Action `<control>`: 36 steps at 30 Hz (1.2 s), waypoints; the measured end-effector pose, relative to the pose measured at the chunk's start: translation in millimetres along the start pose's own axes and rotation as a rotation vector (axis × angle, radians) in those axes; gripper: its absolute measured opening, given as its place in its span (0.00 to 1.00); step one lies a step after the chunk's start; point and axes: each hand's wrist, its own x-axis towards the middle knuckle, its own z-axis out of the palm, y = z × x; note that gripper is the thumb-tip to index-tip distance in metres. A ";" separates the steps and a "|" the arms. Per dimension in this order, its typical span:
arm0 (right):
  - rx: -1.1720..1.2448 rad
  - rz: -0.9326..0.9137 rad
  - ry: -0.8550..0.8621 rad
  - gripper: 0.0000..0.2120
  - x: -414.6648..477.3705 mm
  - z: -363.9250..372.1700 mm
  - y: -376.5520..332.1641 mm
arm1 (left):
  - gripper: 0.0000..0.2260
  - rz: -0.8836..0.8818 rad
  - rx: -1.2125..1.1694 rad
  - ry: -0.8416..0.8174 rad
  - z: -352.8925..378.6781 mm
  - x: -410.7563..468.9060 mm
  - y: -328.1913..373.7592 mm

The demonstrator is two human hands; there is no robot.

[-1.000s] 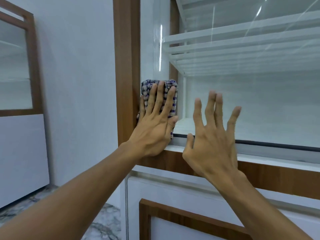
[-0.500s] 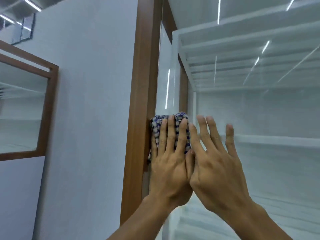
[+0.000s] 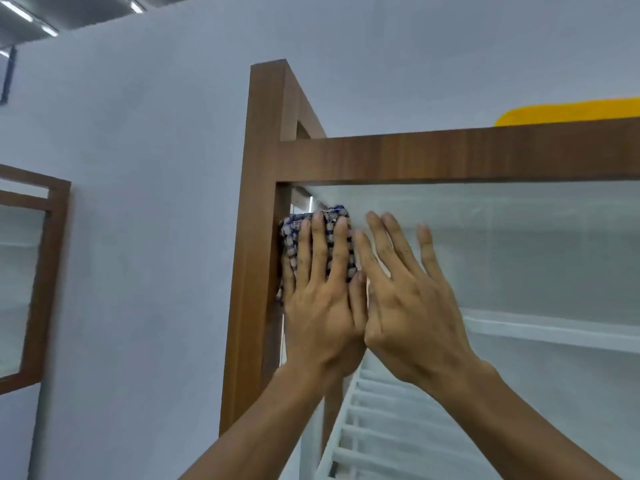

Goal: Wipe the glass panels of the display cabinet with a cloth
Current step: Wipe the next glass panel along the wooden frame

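A folded blue-and-white checked cloth (image 3: 290,237) lies flat against the glass panel (image 3: 519,251) of the display cabinet, in its upper left corner beside the brown wooden frame (image 3: 263,220). My left hand (image 3: 322,299) presses on the cloth with straight fingers and covers most of it. Flat on the bare glass just to the right is my right hand (image 3: 408,299), fingers spread, its thumb side touching my left hand.
The cabinet's top rail (image 3: 450,154) runs just above the cloth. A yellow object (image 3: 568,112) lies on top of the cabinet. White shelves (image 3: 554,330) show behind the glass. A second framed glass cabinet (image 3: 31,271) stands at the left against the white wall.
Both hands and the cloth have slid up the glass along the left frame, from the bottom rail to near the top rail. My right hand has closed in against my left.
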 end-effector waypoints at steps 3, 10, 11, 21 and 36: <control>0.036 0.072 0.058 0.28 3.3 -18.3 21.0 | 0.28 -0.065 -0.009 0.015 1.6 14.4 27.8; -0.029 0.205 0.001 0.26 -40.4 -77.5 104.9 | 0.27 0.199 0.009 -0.155 21.7 26.1 127.9; -0.061 0.217 -0.018 0.27 -48.6 -86.6 119.7 | 0.27 0.219 -0.004 -0.170 26.3 26.1 142.5; -0.240 0.275 -0.128 0.27 -106.8 -158.3 231.2 | 0.26 0.267 -0.078 -0.217 67.8 18.7 286.6; 0.137 0.098 0.232 0.21 -147.0 -200.1 315.3 | 0.20 0.190 -0.604 -0.023 92.9 -1.0 391.1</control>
